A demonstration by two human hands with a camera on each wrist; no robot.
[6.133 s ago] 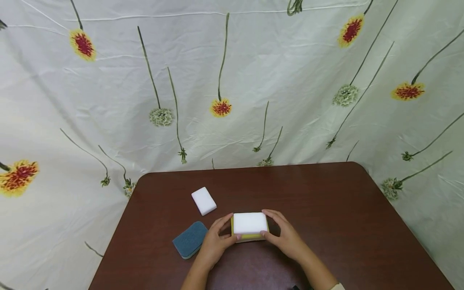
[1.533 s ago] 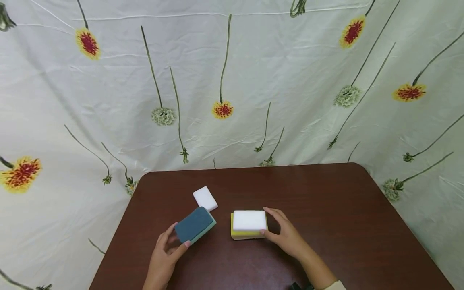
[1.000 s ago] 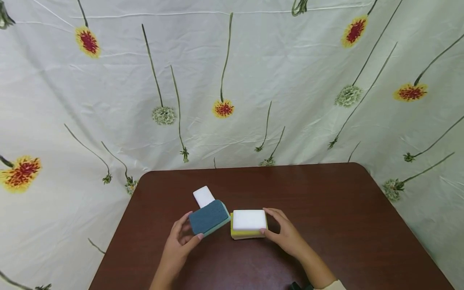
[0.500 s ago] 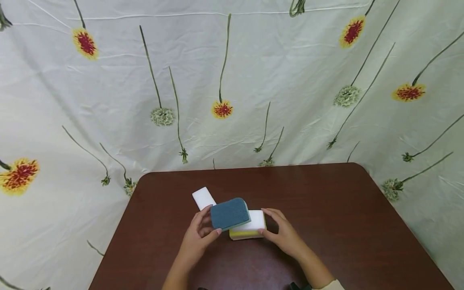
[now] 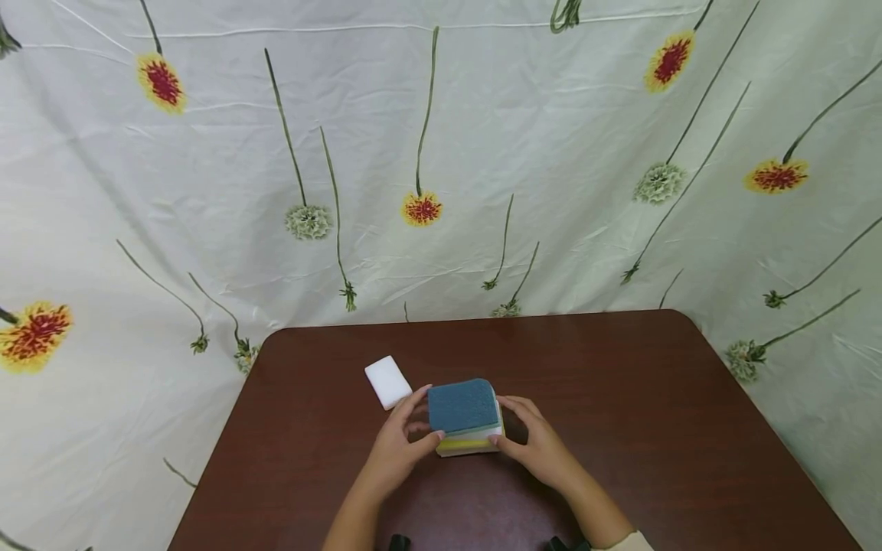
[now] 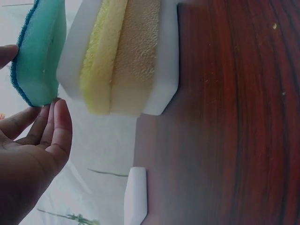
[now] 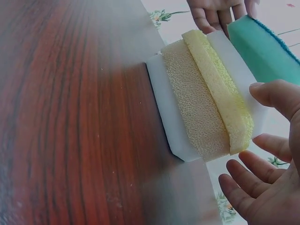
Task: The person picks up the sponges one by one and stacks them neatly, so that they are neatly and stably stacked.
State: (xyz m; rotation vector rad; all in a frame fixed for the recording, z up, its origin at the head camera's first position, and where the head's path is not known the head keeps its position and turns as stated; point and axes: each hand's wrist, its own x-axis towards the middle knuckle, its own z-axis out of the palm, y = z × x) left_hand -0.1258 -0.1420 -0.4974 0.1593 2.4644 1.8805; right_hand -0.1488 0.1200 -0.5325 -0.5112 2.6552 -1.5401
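Note:
My left hand [image 5: 393, 455] pinches a sponge with a blue scouring face [image 5: 463, 405] and a teal foam body [image 6: 44, 56], between thumb and fingers. It is over a stack on the table, slightly tilted; whether it touches the stack is hard to tell. The stack has a white sponge [image 7: 168, 110] at the bottom, beige [image 6: 136, 56] and yellow [image 6: 101, 70] foam layers above, and another white sponge [image 7: 234, 61] on top. My right hand [image 5: 544, 451] holds the stack's right end near the top white sponge, thumb in front and fingers behind.
A loose white sponge [image 5: 388, 383] lies flat behind and left of the stack. The dark brown table [image 5: 620, 398] has a far edge near a flower-print cloth [image 5: 579, 191]. Small dark objects [image 5: 400, 542] show at the bottom edge of the head view.
The left hand has picked up the blue-faced sponge from the table on the left and carried it right, over the stack. The right hand has stayed at the stack's right end.

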